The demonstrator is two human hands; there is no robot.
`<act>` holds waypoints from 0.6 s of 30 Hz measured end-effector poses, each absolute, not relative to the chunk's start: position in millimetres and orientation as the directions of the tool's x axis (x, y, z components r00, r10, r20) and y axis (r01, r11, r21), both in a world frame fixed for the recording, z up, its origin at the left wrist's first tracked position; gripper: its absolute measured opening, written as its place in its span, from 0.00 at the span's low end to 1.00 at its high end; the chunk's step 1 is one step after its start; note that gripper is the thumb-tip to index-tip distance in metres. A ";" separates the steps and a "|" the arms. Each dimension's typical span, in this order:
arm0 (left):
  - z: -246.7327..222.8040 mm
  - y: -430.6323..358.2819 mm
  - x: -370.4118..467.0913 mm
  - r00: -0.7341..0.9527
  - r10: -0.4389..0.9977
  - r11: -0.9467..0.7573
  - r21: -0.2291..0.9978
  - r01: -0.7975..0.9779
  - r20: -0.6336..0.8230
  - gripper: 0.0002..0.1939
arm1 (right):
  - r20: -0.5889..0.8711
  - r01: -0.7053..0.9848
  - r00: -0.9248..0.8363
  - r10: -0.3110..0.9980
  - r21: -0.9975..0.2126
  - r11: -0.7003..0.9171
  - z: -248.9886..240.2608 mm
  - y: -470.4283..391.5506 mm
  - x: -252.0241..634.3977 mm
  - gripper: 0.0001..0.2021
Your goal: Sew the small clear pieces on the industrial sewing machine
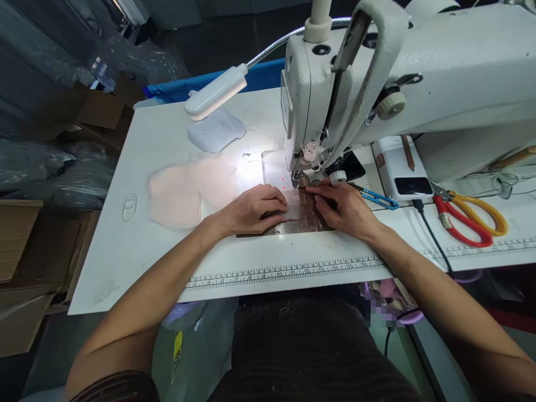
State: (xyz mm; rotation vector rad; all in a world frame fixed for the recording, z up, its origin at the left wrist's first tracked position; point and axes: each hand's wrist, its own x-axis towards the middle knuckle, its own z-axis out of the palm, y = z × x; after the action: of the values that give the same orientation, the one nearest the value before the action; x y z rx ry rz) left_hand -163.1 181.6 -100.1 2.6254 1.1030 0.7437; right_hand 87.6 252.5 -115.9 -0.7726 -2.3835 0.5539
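My left hand (258, 210) lies on the work bed of a white sewing machine (295, 100), its fingers bent and resting on a clear plastic sheet (295, 207) with small pink marks. The thumb is apart from the fingers. My right hand (347, 207) rests just right of the presser foot (300, 180), index finger stretched toward it and thumb apart. Beneath both hands is a shiny brown-covered plate (307, 224). Pale pink fabric pieces (178, 195) lie left of my left hand. Any small piece under my fingertips is hidden.
A lit lamp (218, 92) hangs over the table. Behind it lies a grey-white cut piece (216, 129). Blue thread snips (379, 199), a white power bank (402, 167) and red-and-yellow-handled scissors (469, 218) are on the right. A ruler strip (285, 272) runs along the front edge.
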 end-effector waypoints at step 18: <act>-107.7 181.3 -151.7 0.479 0.695 -0.689 0.306 0.657 0.536 0.08 | 0.085 0.432 -0.751 0.655 -0.686 0.585 -92.3 285.9 85.2 0.12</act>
State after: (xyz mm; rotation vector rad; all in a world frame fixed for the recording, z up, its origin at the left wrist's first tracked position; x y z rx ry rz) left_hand -151.7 181.3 -107.7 2.6510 1.2133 1.0025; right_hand 85.2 285.9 -92.3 -0.8848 -2.4882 0.9480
